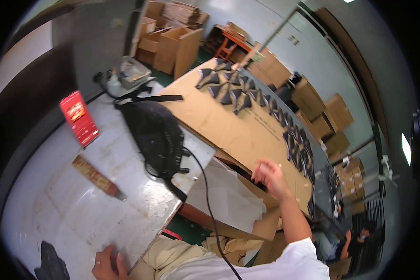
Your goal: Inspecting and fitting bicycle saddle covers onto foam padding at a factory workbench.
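Note:
My left hand (109, 265) rests at the lower edge of the pale, worn metal tabletop (130, 214), thumb and fingers apart, holding nothing visible. A dark, irregular flat piece (51, 262) lies to its left. Reaching out over a cardboard sheet (214, 121), my right hand (271, 179) has loosely bent fingers, slightly blurred, and no object shows in it. Several dark curved pieces (241, 99) stand in rows across that sheet, beyond the hand. A black strapped bag (156, 135) lies on the metal table between my hands. Nearer me is a brown-handled tool (94, 176) with a metal tip.
A phone (79, 119) with a red screen leans at the table's left. Behind it sit a clear bin (134, 72) and a bottle (113, 83). A black cable (207, 196) hangs past an open box with white lining (233, 198). Another person (354, 240) sits at far right.

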Demonstrator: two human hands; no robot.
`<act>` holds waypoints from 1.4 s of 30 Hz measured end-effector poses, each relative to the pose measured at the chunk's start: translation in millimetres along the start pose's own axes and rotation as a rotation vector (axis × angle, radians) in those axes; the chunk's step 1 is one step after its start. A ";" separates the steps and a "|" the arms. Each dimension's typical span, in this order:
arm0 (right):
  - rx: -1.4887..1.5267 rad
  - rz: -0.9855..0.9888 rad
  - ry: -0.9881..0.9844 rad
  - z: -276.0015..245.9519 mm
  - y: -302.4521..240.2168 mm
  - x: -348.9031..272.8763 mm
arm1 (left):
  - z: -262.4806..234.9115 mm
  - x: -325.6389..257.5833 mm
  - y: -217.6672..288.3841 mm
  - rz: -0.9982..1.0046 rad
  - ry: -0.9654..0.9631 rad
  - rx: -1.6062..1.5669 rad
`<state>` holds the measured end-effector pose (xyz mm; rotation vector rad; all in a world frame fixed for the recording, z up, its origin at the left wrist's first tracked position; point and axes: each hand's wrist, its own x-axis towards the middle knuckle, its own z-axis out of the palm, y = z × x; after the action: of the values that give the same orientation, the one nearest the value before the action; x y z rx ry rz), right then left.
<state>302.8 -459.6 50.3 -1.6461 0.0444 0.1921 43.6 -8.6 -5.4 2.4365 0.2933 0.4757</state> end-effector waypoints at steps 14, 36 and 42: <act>0.373 -0.019 1.225 -244.3 78.2 90.0 | 6.7 -3.2 2.1 -0.184 0.011 -0.088; -1.256 0.799 1.140 -395.2 64.1 -104.3 | 15.6 -3.1 19.5 -0.318 0.058 -0.103; -1.101 0.789 1.263 -406.8 71.2 -96.1 | 18.8 -11.9 10.6 -0.232 0.095 -0.074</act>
<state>237.9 -877.8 24.2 -2.4866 1.8283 -0.3359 41.3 -30.9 -15.8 2.2760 0.5805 0.4905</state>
